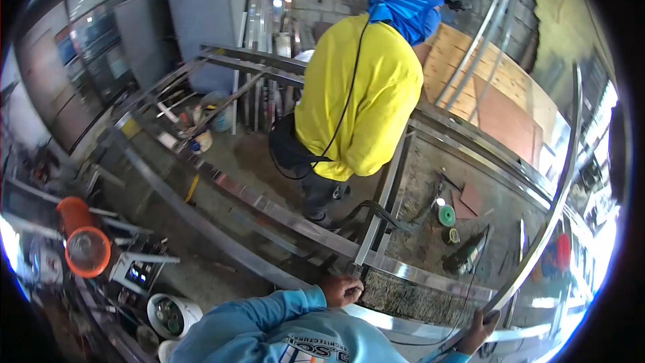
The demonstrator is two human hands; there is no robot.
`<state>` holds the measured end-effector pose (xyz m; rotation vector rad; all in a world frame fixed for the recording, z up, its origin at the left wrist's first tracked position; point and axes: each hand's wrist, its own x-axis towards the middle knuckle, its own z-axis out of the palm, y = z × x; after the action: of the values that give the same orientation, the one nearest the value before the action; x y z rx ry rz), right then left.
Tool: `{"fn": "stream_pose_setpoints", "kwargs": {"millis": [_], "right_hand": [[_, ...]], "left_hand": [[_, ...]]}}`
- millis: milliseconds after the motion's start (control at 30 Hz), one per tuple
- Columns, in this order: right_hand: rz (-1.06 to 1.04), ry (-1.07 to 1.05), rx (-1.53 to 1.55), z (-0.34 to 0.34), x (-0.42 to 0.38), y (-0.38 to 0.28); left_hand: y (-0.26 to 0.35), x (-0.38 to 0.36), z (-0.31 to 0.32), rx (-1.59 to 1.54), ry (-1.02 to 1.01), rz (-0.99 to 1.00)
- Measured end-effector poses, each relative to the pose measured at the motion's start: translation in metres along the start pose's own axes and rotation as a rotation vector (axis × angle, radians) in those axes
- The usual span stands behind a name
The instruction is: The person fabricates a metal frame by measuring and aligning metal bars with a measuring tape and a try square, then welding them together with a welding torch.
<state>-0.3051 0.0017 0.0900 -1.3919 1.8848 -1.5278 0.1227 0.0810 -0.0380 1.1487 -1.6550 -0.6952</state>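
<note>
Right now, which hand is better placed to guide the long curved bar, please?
Probably the right hand: it is at the curved bar, while the left hand is by the metal frame.

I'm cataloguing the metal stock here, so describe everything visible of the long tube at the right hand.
The long tube is plain, smooth and dull silver-grey, apparently metal. Its upper end shows at upper right; it slants down to the right hand, which grips near its lower part. It looks bowed, though the wide lens may exaggerate that.

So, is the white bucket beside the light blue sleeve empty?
Not empty; the white bucket has dark and greenish things visible inside.
</note>
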Motion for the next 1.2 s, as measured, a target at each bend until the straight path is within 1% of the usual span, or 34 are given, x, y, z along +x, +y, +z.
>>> {"fn": "stream_pose_setpoints", "kwargs": {"millis": [33,67,167,267,300,367,400,467,500,567,633,700,733,767,833,867,900,933,967,1000,1033,1100,1133,1200], "right_hand": [[0.036,-0.178,-0.017,-0.003,-0.011,-0.040],[0.036,-0.134,0.014,0.004,-0.025,-0.055],[-0.002,-0.060,0.120,0.027,-0.061,-0.089],[-0.061,-0.050,0.174,0.039,-0.084,-0.089],[-0.085,-0.056,0.190,0.044,-0.088,-0.088],[-0.150,-0.200,0.214,0.059,-0.096,-0.096],[-0.179,-0.257,0.224,0.061,-0.101,-0.097],[-0.308,-0.302,0.103,0.074,-0.112,-0.096],[-0.381,-0.303,0.085,0.091,-0.118,-0.130],[-0.542,-0.562,-0.151,0.099,-0.120,-0.190],[-0.624,-0.719,-0.059,0.112,-0.126,-0.197],[-0.744,-0.805,-0.153,0.115,-0.119,-0.212],[-0.814,-0.815,-0.153,0.117,-0.112,-0.213],[-0.779,-0.946,-0.196,0.115,-0.107,-0.219],[-0.876,-0.959,-0.207,0.126,-0.107,-0.203],[-0.868,-0.980,-0.222,0.127,-0.107,-0.202],[-0.865,-0.974,-0.251,0.124,-0.104,-0.197],[-0.874,-0.976,-0.272,0.123,-0.102,-0.193],[-0.899,-0.990,-0.281,0.125,-0.101,-0.190],[-0.869,-1.003,-0.291,0.125,-0.101,-0.179],[-0.890,-0.957,-0.270,0.125,-0.104,-0.172],[-0.910,-0.960,-0.288,0.126,-0.109,-0.167],[-0.883,-1.012,-0.343,0.129,-0.112,-0.168],[-0.909,-1.010,-0.326,0.141,-0.117,-0.163]], "left_hand": [[0.019,0.012,-0.032,0.000,0.018,0.023],[0.034,0.024,-0.061,0.005,0.044,0.043],[0.054,0.053,-0.125,0.015,0.112,0.135],[0.088,0.086,-0.173,-0.046,0.137,0.196],[0.099,0.093,-0.181,-0.112,0.144,0.206],[0.121,0.113,-0.188,-0.239,0.161,0.240],[0.128,0.124,-0.187,-0.356,0.174,0.217],[0.144,0.149,-0.176,-0.612,0.155,0.177],[0.158,0.158,-0.173,-0.764,0.156,0.105],[0.154,0.167,-0.171,-0.877,0.259,0.044],[0.194,0.161,-0.181,-1.122,0.364,-0.005],[0.190,0.133,-0.184,-1.254,0.538,-0.091],[0.180,0.119,-0.189,-1.153,0.555,-0.061],[0.168,0.105,-0.192,-1.060,0.578,-0.034],[0.148,0.080,-0.193,-1.132,0.699,-0.019],[0.140,0.068,-0.196,-1.133,0.743,-0.016],[0.137,0.059,-0.201,-1.130,0.794,-0.006],[0.138,0.051,-0.207,-1.086,0.901,-0.036],[0.138,0.044,-0.214,-1.082,0.940,-0.053],[0.136,0.034,-0.226,-1.070,0.996,-0.061],[0.137,0.024,-0.238,-1.059,1.058,-0.066],[0.142,0.006,-0.255,-1.000,1.138,-0.052],[0.144,-0.001,-0.263,-0.965,1.161,-0.052],[0.140,-0.011,-0.275,-0.933,1.171,-0.033]]}}
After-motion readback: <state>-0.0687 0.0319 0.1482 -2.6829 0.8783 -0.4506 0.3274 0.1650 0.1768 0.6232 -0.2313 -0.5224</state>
